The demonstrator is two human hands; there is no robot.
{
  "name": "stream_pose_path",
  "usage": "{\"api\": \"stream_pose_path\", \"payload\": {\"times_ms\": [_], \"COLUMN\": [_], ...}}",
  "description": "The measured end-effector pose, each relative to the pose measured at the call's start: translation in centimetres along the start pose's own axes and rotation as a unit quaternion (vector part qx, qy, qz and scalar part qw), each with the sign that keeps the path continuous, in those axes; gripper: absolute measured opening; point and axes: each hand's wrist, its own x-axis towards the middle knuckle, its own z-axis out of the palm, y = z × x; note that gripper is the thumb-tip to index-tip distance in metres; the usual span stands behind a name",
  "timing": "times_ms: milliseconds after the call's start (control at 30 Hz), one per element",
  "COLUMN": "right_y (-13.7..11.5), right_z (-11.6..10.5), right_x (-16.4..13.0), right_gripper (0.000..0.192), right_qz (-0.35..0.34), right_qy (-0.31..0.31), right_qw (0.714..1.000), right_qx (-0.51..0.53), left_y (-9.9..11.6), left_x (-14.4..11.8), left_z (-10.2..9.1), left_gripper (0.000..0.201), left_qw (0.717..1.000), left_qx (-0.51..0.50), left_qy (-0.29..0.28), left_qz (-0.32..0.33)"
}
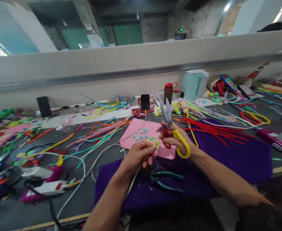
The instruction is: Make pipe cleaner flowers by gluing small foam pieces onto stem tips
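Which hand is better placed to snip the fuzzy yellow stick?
Probably the right hand: it already holds the scissors, blades up, right beside the yellow stick's tip, which the left hand pinches.

We see the left hand [138,156] pinching a pale yellow pipe cleaner [134,178] by its fuzzy tip, and the right hand [176,141] gripping scissors [172,128], blades apart and pointing up. Below the hands, pliers [166,181] lie on purple cloth [239,160]. Behind them, pink paper [141,133] bears teal snippets. Red stems [215,130] lie to the right; a kettle [195,84] stands by the wall.
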Motion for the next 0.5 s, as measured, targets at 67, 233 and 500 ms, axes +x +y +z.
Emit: {"api": "stream_pose_path", "payload": {"times_ms": [67, 233, 500], "right_y": [0.10, 0.28, 1.00], "right_z": [-0.17, 0.04, 0.02], "right_x": [0.13, 0.08, 0.02], "right_gripper": [0.057, 0.059, 0.063], "right_qz": [0.007, 0.023, 0.017], "right_qy": [-0.002, -0.018, -0.055], "right_qw": [1.000, 1.000, 0.998], "right_qx": [-0.001, 0.000, -0.006], "left_y": [-0.16, -0.31, -0.70], "left_x": [0.06, -0.33, -0.26], "left_z": [0.14, 0.32, -0.24], "left_gripper": [0.020, 0.021, 0.022], "left_qw": [1.000, 1.000, 0.999], "left_qx": [0.012, 0.009, -0.037], "left_qy": [0.007, 0.017, -0.008], "left_qz": [0.001, 0.006, -0.010]}}
